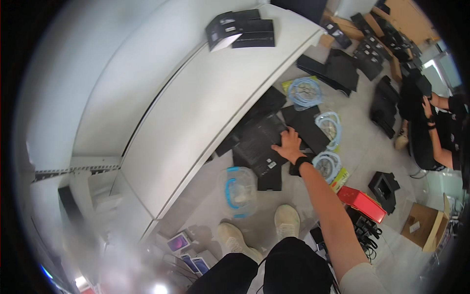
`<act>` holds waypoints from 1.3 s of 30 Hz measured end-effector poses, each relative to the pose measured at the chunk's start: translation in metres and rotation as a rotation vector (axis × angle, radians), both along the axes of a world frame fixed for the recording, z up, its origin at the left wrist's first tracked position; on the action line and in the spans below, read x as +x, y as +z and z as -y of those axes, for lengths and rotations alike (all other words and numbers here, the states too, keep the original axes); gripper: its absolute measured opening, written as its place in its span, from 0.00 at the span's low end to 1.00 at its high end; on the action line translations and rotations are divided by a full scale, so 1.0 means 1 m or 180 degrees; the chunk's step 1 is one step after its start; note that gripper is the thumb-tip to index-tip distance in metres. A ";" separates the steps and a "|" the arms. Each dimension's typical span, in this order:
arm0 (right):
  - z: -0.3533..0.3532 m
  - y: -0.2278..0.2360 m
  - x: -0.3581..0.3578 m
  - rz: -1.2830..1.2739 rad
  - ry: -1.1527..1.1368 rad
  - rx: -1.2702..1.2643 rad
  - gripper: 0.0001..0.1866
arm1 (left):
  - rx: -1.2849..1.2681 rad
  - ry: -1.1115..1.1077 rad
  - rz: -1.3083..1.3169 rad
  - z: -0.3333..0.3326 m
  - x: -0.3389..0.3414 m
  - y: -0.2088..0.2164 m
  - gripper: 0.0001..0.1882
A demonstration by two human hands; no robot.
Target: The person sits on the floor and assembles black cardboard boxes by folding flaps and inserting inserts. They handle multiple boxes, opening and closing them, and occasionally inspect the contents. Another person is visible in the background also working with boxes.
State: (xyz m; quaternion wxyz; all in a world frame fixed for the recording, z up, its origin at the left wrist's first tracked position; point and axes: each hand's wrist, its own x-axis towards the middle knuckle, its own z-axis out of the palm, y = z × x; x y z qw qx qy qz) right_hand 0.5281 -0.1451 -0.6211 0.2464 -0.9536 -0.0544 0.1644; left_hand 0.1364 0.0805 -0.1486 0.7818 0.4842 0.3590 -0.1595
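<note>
In the head view, the right hand (pixel 290 145), its grip spread, touches a flat black box (pixel 258 147) lying among other black boxes (pixel 309 128) on the floor (pixel 360 117) between the white shelf (pixel 210 103) and several light-blue coils (pixel 304 101).

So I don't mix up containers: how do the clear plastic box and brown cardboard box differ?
The clear plastic box is see-through; the brown cardboard box is opaque.
The plastic box has a blue handle; the cardboard box has open flaps.
The plastic box sits nearer the right hand than the cardboard box.
Both rest on the floor.
</note>
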 end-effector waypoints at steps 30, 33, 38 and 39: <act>0.098 -0.004 -0.132 -0.0894 -0.1029 0.2426 0.46 | 0.0160 0.0030 -0.0181 -0.023 0.003 -0.013 0.35; 0.121 -0.016 -0.136 -0.0546 -0.0072 0.1814 0.44 | 0.0152 0.0018 -0.0182 -0.025 0.002 -0.014 0.38; 0.078 0.039 -0.118 -0.1946 -0.0436 0.1674 0.42 | 0.0219 0.0119 -0.0220 -0.023 -0.004 -0.016 0.42; 0.085 0.029 -0.123 -0.1229 -0.0205 0.1600 0.40 | 0.0187 0.0084 -0.0214 -0.025 -0.002 -0.017 0.42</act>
